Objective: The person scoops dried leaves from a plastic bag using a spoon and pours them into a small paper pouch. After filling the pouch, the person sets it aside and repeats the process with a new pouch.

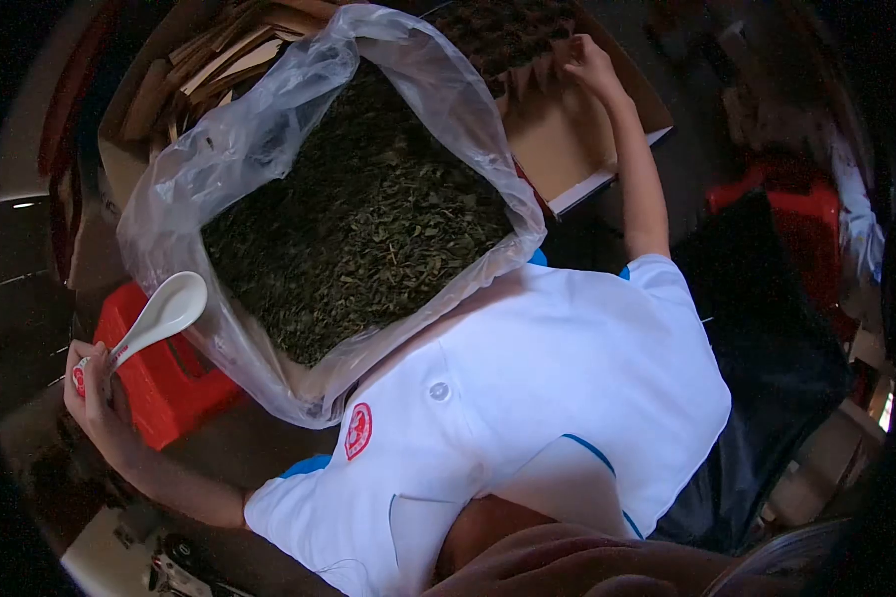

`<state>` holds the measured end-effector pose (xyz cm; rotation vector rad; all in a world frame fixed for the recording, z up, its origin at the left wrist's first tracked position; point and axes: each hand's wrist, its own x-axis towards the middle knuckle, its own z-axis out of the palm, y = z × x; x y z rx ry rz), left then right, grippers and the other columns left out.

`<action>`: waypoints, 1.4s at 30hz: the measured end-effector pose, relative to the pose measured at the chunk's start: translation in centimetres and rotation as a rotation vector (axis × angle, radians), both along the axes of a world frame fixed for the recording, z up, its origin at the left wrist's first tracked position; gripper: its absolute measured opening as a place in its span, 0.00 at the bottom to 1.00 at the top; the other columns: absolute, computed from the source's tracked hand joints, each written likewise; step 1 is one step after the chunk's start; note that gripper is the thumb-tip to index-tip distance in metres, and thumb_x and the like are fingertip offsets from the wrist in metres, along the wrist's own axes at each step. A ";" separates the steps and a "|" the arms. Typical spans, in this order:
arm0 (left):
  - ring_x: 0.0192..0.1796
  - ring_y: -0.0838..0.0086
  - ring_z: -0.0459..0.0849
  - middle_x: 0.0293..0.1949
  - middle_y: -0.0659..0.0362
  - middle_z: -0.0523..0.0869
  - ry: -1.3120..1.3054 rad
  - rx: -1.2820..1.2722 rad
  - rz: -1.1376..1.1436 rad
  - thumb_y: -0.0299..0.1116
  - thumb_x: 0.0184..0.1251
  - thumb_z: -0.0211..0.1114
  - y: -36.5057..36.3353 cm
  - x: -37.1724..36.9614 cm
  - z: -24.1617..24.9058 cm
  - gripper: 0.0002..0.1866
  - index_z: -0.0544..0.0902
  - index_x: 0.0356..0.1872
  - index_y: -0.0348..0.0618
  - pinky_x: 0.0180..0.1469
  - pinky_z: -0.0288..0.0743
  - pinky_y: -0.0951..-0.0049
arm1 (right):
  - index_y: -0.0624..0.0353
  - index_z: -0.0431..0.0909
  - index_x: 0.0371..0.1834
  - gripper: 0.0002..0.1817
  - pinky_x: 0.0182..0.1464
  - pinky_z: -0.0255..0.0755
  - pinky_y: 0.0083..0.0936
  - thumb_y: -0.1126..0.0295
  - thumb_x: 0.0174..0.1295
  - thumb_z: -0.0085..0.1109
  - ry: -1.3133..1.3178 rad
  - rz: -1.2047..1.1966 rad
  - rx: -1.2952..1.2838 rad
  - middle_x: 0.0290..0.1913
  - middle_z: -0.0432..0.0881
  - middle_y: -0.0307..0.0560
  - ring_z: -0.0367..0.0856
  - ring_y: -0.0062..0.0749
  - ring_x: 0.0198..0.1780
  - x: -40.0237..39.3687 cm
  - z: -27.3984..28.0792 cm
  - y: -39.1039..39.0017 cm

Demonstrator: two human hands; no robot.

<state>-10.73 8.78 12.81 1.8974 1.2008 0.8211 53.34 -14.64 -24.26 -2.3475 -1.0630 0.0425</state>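
My left hand (92,388) is closed around the handle of a white spoon (172,303), whose bowl is up beside the clear plastic bag (254,149). Dark green dried leaves (398,224) fill the bag, which is wide open in front of my body. My right hand (593,72) reaches to the far right, its fingers curled at the edge of rows of dark brown paper packets (518,45). These stand in a shallow cardboard box (567,149). Whatever is between those fingers is too small and dim to make out.
Folded brown cardboard pieces (224,65) fill a box behind the bag at left. A red plastic stool (154,398) is below the spoon, and another red plastic thing (786,204) is at right. Black sheeting (757,388) lies beside my body.
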 end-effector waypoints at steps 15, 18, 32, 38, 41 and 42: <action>0.26 0.92 0.63 0.24 0.70 0.68 -0.016 -0.102 0.083 0.29 0.63 0.61 -2.0 0.1 1.0 0.07 0.74 0.27 0.42 0.27 0.52 0.89 | 0.62 0.78 0.49 0.18 0.49 0.78 0.32 0.66 0.58 0.68 -0.586 -0.234 0.460 0.48 0.83 0.53 0.83 0.42 0.49 -6.0 15.1 1.0; 0.21 0.92 0.59 0.21 0.72 0.67 -0.104 -0.043 0.022 0.27 0.62 0.61 -2.0 1.3 -0.5 0.07 0.74 0.25 0.43 0.23 0.47 0.87 | 0.60 0.79 0.51 0.17 0.49 0.78 0.30 0.67 0.60 0.66 -0.501 0.026 0.705 0.47 0.83 0.50 0.84 0.38 0.47 -11.5 23.3 5.1; 0.23 0.89 0.68 0.18 0.67 0.72 0.126 -0.261 -0.165 0.28 0.64 0.61 -6.9 4.7 -3.5 0.09 0.73 0.26 0.37 0.23 0.57 0.81 | 0.59 0.74 0.58 0.19 0.54 0.77 0.31 0.73 0.63 0.58 -0.434 1.463 0.255 0.53 0.81 0.49 0.82 0.38 0.51 -28.3 30.0 26.7; 0.21 0.89 0.67 0.17 0.68 0.73 0.048 -0.391 -0.149 0.28 0.64 0.62 -6.1 4.6 -4.0 0.09 0.73 0.26 0.37 0.23 0.56 0.82 | 0.55 0.70 0.63 0.29 0.66 0.67 0.34 0.68 0.56 0.64 -0.834 1.281 0.253 0.66 0.71 0.43 0.70 0.36 0.66 -31.5 28.6 24.6; 0.22 0.89 0.67 0.17 0.67 0.73 0.049 -0.382 -0.157 0.28 0.63 0.62 -5.9 4.5 -4.0 0.10 0.74 0.25 0.37 0.23 0.57 0.81 | 0.63 0.71 0.58 0.25 0.60 0.70 0.36 0.69 0.57 0.64 -0.802 1.278 0.372 0.53 0.79 0.55 0.78 0.46 0.56 -30.1 29.3 27.0; 0.22 0.89 0.67 0.17 0.67 0.73 0.057 -0.371 -0.164 0.29 0.63 0.62 -5.3 4.4 -3.6 0.10 0.74 0.25 0.37 0.23 0.57 0.81 | 0.66 0.76 0.51 0.17 0.56 0.72 0.38 0.71 0.60 0.60 -0.782 1.283 0.440 0.50 0.80 0.59 0.79 0.52 0.51 -29.6 30.2 27.9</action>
